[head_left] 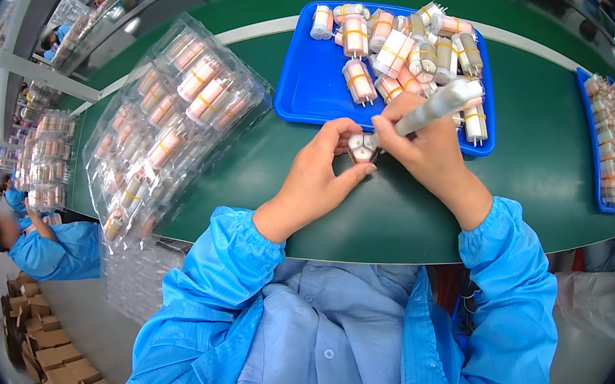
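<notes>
My left hand (311, 177) is closed around a small bundle of white-capped cylinders (362, 149), its round ends turned up between thumb and fingers. In my right hand (435, 152) is a pale, tapered, pen-like tool (434, 109), slanting with its narrow end down by the bundle. Motion smears the tool, and whether its tip touches the bundle I cannot tell. Just beyond my hands, a blue tray (310, 108) carries several similar bundles (396, 53) in pink, white and grey-brown, tied with yellow bands. Some show short metal pins or thin tubes at one end.
Left on the green table (248, 177) lies a stack of clear plastic blister trays (170, 121) with banded bundles inside. Another blue tray (596, 151), full of pinkish parts, stands at the right edge. Co-workers in blue (58, 250) sit at the left; cardboard boxes (51, 345) are on the floor.
</notes>
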The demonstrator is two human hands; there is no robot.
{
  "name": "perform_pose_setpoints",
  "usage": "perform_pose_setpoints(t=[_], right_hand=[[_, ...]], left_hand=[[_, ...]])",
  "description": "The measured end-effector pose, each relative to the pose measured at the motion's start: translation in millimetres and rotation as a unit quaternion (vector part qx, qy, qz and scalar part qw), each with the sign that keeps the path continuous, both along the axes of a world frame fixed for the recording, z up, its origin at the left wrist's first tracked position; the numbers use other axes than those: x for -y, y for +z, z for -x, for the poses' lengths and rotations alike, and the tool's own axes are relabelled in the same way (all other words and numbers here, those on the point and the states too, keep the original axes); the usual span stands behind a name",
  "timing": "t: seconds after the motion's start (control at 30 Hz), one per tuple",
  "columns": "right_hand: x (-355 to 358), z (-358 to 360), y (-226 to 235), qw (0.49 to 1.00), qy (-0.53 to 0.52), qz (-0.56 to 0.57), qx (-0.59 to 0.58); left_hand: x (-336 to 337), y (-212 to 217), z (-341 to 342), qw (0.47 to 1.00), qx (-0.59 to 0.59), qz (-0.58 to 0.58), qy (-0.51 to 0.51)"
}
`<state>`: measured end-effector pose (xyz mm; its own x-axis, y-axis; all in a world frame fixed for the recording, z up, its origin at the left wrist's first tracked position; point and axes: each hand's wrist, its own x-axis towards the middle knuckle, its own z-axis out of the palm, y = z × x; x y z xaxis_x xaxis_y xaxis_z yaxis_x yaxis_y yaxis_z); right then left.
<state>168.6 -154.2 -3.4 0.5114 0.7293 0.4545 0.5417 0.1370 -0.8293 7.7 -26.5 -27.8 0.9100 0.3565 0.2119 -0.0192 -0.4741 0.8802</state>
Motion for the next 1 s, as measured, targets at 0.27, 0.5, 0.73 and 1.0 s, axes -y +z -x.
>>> perform_pose_setpoints(t=[0.27, 0.5, 0.73, 1.0], right_hand=[[-0.9, -9.4, 5.5, 0.99, -0.043, -0.026, -0.132], [-1.2, -7.1, -8.8, 0.998, -0.051, -0.029, -0.013], [-3.8, -1.0, -6.3, 0.996, -0.024, -0.057, 0.058], [-3.5, 3.6, -1.5, 0.99, -0.009, -0.053, 0.132]], left_hand=[[-17.2, 13.9, 18.4, 0.9, 0.036, 0.43, -0.061], [-51.8, 61.5, 65.7, 0.948, 0.106, -0.19, 0.231], [-142.4, 111.9, 63.6, 0.765, 0.009, -0.525, 0.374], [-191.5, 97.2, 37.2, 0.809, -0.028, -0.495, 0.317]])
